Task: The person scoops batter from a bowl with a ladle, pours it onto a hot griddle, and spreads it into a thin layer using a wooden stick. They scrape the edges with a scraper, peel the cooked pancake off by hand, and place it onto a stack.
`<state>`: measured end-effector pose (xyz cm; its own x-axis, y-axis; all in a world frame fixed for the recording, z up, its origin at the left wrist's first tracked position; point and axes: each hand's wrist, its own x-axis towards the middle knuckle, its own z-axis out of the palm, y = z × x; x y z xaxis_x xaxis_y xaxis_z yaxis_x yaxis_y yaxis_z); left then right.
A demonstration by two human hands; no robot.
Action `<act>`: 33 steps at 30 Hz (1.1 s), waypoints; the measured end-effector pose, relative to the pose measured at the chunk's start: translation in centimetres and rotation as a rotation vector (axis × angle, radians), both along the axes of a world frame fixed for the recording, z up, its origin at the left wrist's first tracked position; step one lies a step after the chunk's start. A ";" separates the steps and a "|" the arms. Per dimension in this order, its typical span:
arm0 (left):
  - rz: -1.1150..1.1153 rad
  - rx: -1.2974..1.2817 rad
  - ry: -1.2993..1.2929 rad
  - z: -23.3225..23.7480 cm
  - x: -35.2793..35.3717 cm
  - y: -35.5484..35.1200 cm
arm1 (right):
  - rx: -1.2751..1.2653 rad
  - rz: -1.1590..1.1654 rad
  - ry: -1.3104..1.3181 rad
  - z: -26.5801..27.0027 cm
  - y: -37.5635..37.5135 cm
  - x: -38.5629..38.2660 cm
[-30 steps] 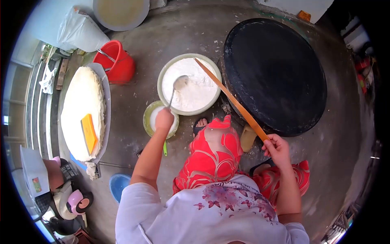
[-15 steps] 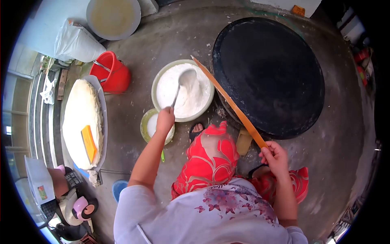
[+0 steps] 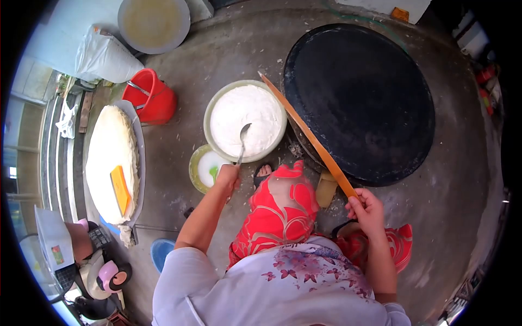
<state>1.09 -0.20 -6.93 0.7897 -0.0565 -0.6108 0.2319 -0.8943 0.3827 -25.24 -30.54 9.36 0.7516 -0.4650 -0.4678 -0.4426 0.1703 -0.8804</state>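
Observation:
My left hand (image 3: 228, 178) is closed round the handle of a metal ladle (image 3: 243, 142), whose head rests at the near part of the white batter (image 3: 244, 111) in a large pale green bowl (image 3: 209, 129). Between the fingers of my right hand (image 3: 365, 208) is the near end of a long flat wooden strip (image 3: 316, 142). The strip slants forward and left, over the left edge of a big round black griddle (image 3: 359, 103). Beside my left hand stands a smaller green bowl (image 3: 194, 173) with white liquid and a bright green utensil (image 3: 213, 172) in it.
At the left a stack of pale flatbreads (image 3: 109, 157) carries an orange scraper (image 3: 119, 187). Behind it are a red bucket (image 3: 160, 100), a white sack (image 3: 106, 57) and a round pan (image 3: 154, 24). A yellowish block (image 3: 326, 190) lies by the griddle.
My left hand has moved back and slightly right. The ladle's head has come from the far middle of the batter to its near side. My right hand and the strip have barely moved.

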 end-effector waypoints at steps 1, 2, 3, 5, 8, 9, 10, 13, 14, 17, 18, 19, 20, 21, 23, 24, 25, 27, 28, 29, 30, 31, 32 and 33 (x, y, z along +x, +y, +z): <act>0.130 -0.186 0.135 2.3 0.2 -0.6 | 0.011 -0.005 -0.014 0.0 0.1 0.0; 0.266 -0.370 0.272 5.2 0.5 -1.2 | 0.009 -0.005 -0.011 0.1 0.1 0.0; 0.403 -0.555 0.407 8.1 0.8 -1.7 | 0.020 0.005 -0.024 0.0 0.1 0.1; 0.671 -0.923 0.673 11.4 1.5 -2.2 | 0.031 0.012 -0.041 0.0 0.1 0.2; 0.282 -0.563 0.025 10.3 0.8 -1.3 | 0.041 -0.018 -0.039 -0.1 -0.1 0.0; 0.285 -0.563 0.027 8.9 0.3 -0.5 | 0.032 -0.021 -0.059 -0.2 -0.2 0.0; -0.131 -0.202 -0.232 7.5 -0.2 0.1 | 0.022 -0.025 -0.081 -0.2 -0.3 0.0; -0.439 0.172 -0.363 9.0 0.1 -2.5 | 0.004 0.002 -0.012 0.0 -0.3 0.1; -0.357 0.155 -0.418 9.4 0.6 -3.6 | 0.009 0.000 -0.003 0.0 0.0 0.1; -0.345 0.177 -0.449 5.8 1.0 -3.9 | 0.016 0.006 -0.033 0.1 0.4 0.6; -0.383 0.170 -0.390 6.0 0.4 -3.5 | 0.029 0.016 -0.056 0.2 0.3 0.6; -0.422 0.163 -0.331 6.2 -0.1 -3.0 | 0.044 0.026 -0.077 0.3 0.2 0.7; -0.422 0.163 -0.334 6.7 -0.1 -2.0 | 0.042 0.026 -0.080 0.1 0.1 0.7; -0.364 0.106 -0.358 7.4 0.1 -0.7 | 0.042 0.015 -0.077 -0.1 0.2 0.6; -0.211 0.108 -0.368 9.4 -0.1 0.3 | 0.051 0.013 -0.058 -0.4 0.3 0.2; -0.187 0.142 -0.375 8.8 0.0 0.6 | 0.051 0.012 -0.043 -0.6 0.3 0.1; -0.162 0.177 -0.386 7.6 0.1 1.1 | 0.049 0.012 -0.032 -0.6 0.2 0.1; -0.294 0.093 -0.352 1.9 0.2 1.7 | 0.047 0.017 -0.023 -0.6 0.1 0.2; -0.270 0.055 -0.360 0.2 -0.4 0.5 | 0.041 0.018 -0.011 -0.5 0.1 0.2; 0.005 -0.096 0.051 1.1 -0.2 -1.6 | 0.039 0.016 -0.014 -0.5 0.1 0.4; 0.195 -0.246 0.221 2.6 -0.3 -3.1 | 0.033 0.026 -0.023 -0.5 0.1 0.5; 0.385 -0.395 0.395 3.8 -0.3 -4.0 | 0.026 0.038 -0.031 -0.5 0.1 0.7; 0.383 -0.399 0.395 4.3 0.2 -4.0 | 0.022 0.036 -0.032 -0.7 0.1 0.7; 0.580 -0.591 0.637 4.7 0.9 -3.7 | 0.023 0.037 -0.077 -1.0 0.2 0.8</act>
<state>2.01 -3.87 -2.24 0.3324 -0.1975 -0.9222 0.8782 -0.2917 0.3790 -24.45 -30.33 8.35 0.8024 -0.4259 -0.4182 -0.3802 0.1754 -0.9081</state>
